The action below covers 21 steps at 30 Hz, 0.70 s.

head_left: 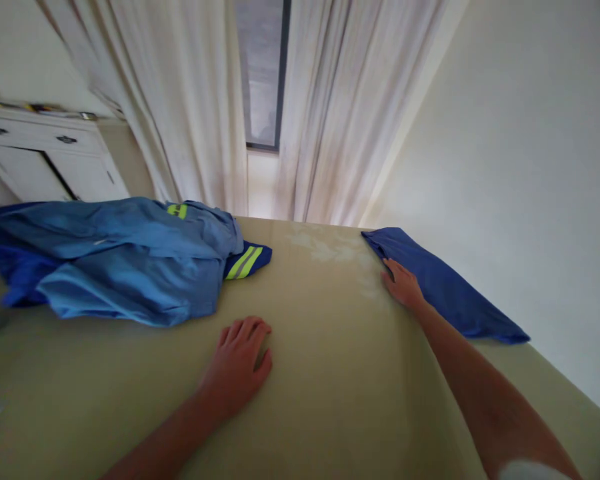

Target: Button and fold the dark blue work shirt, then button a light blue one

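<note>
The table point(320, 387) has a pale cover with a leaf pattern toward its far side. Beyond it, curtains point(190, 107) hang on both sides of a narrow strip of window point(264, 80), and a plain wall point(540, 160) rises on the right. A white cabinet point(45, 150) stands far left, small items along its top.

On the left of the table lies a loose heap: a light blue shirt point(145, 267) on top, and a darker blue garment point(27, 267) showing from under it at the left. A dark blue piece with a yellow and grey band point(249, 261) sticks out at the heap's right end.

The folded navy cloth point(445, 287) lies along the table's right side, near the wall. The right hand point(403, 283) touches its left edge, thumb slightly apart from the fingers; whether they pinch the fabric I cannot tell.

The left hand point(243, 363) is palm down over the near middle, fingers relaxed, thumb spread, holding nothing. Two blurred white objects show at the left edge.
</note>
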Available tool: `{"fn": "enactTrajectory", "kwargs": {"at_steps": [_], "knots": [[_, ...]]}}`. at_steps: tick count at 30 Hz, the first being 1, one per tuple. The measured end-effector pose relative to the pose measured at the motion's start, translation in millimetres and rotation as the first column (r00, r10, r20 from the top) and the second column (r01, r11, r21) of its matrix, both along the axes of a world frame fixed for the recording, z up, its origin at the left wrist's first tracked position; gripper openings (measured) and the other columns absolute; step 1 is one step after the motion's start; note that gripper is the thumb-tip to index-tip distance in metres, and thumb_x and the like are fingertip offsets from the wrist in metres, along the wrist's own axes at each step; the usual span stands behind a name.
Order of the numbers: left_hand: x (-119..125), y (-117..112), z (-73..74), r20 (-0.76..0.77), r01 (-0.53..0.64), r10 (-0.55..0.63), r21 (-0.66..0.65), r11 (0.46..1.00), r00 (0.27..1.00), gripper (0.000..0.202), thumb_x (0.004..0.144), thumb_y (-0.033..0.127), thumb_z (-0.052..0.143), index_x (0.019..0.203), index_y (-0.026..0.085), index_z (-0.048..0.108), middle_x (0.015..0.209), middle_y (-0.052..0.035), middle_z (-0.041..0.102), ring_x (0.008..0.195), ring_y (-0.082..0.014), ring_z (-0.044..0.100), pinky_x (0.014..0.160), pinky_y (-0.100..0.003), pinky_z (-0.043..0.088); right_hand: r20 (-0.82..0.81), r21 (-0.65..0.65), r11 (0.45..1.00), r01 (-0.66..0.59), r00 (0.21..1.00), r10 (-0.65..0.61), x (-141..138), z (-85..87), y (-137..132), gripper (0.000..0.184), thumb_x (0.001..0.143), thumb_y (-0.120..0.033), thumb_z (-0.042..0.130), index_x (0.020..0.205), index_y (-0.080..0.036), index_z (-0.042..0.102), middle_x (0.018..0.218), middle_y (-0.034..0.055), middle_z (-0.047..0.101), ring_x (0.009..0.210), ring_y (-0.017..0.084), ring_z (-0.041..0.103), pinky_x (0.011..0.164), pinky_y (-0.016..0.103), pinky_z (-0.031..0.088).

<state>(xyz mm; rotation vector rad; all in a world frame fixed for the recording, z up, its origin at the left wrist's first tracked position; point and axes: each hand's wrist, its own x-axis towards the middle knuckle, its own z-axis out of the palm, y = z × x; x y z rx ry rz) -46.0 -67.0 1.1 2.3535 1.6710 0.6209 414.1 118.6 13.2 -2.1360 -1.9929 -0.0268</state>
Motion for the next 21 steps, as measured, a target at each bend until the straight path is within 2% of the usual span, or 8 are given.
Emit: {"fn": "enactTrajectory", "kwargs": {"at_steps": [2,5,7,9,13,16,19,21], "knots": [[2,-1,2.8,0.010,0.011,-0.011,-0.017,1.000,1.000,0.031,0.092,0.027,0.053,0.120,0.024,0.064,0.128,-0.0101,0.063,0.120,-0.0290,0.057,0.105,-0.049,0.044,-0.051,-0.049,0.955,-0.291,0.956,0.288,-38,-3.2,-41,0.059,0.103,-0.046,0.039,0.158,-0.025,0.046,0.165,0.0073,0.039,0.152,0.027,0.037,0.127,0.048,0.028],[0,2,4.1,0.076,0.019,-0.017,-0.026,0.999,0.997,0.032,0.092,0.028,0.054,0.123,0.024,0.064,0.127,-0.0101,0.065,0.119,-0.0277,0.059,0.105,-0.049,0.046,-0.147,-0.117,0.849,-0.516,0.854,0.499,-94,-9.5,-120,0.063,0.102,-0.059,0.041,0.160,-0.033,0.042,0.168,0.0028,0.033,0.154,0.028,0.033,0.127,0.051,0.027],[-10,10,11.0,0.166,-0.003,0.005,-0.013,1.000,0.986,0.035,0.093,0.026,0.052,0.126,0.023,0.063,0.125,-0.0097,0.067,0.116,-0.0251,0.062,0.104,-0.045,0.049,-0.150,-0.113,0.817,-0.566,0.822,0.549,-121,-12.7,-166,0.065,0.101,-0.061,0.046,0.162,-0.041,0.034,0.169,-0.0011,0.030,0.156,0.029,0.030,0.128,0.056,0.023],[-29,26,27.1,0.230,-0.082,0.071,0.037,0.996,0.970,0.035,0.094,0.024,0.048,0.126,0.022,0.064,0.123,-0.0097,0.069,0.114,-0.0237,0.064,0.104,-0.043,0.051,-0.140,-0.067,0.832,-0.551,0.831,0.539,-136,-13.9,-194,0.064,0.101,-0.058,0.048,0.161,-0.044,0.032,0.168,-0.0016,0.031,0.155,0.029,0.031,0.128,0.059,0.022],[-93,78,72.4,0.172,-0.370,0.336,0.237,0.898,0.926,0.045,0.095,0.019,0.041,0.135,0.019,0.061,0.140,-0.0133,0.063,0.130,-0.0283,0.056,0.113,-0.046,0.042,-0.115,-0.018,0.855,-0.518,0.851,0.513,-144,-12.0,-203,0.059,0.101,-0.056,0.050,0.158,-0.042,0.042,0.164,0.0008,0.039,0.152,0.029,0.037,0.126,0.060,0.027],[-139,112,92.0,0.020,-0.488,0.496,0.223,0.844,0.868,0.054,0.090,0.020,0.050,0.144,0.019,0.055,0.155,-0.0176,0.050,0.142,-0.0375,0.043,0.109,-0.054,0.041,-0.089,-0.012,0.855,-0.518,0.852,0.515,-145,-9.8,-198,0.058,0.101,-0.056,0.048,0.157,-0.037,0.045,0.163,0.0036,0.041,0.152,0.029,0.038,0.125,0.059,0.027],[-163,132,99.3,-0.147,-0.496,0.509,0.121,0.860,0.848,0.041,0.091,0.021,0.049,0.128,0.018,0.068,0.142,-0.0201,0.061,0.134,-0.0385,0.050,0.104,-0.052,0.040,-0.076,-0.004,0.856,-0.517,0.854,0.515,-145,-10.0,-198,0.058,0.102,-0.057,0.047,0.156,-0.035,0.047,0.163,0.0051,0.043,0.151,0.029,0.040,0.125,0.059,0.028],[-166,138,108.6,-0.175,-0.532,0.546,0.122,0.838,0.819,0.037,0.095,0.021,0.042,0.116,0.017,0.072,0.127,-0.0207,0.069,0.123,-0.0362,0.059,0.102,-0.051,0.039,-0.081,0.003,0.857,-0.515,0.854,0.514,-145,-11.4,-198,0.058,0.101,-0.058,0.048,0.155,-0.036,0.048,0.162,0.0050,0.044,0.150,0.029,0.041,0.124,0.059,0.029]]}}
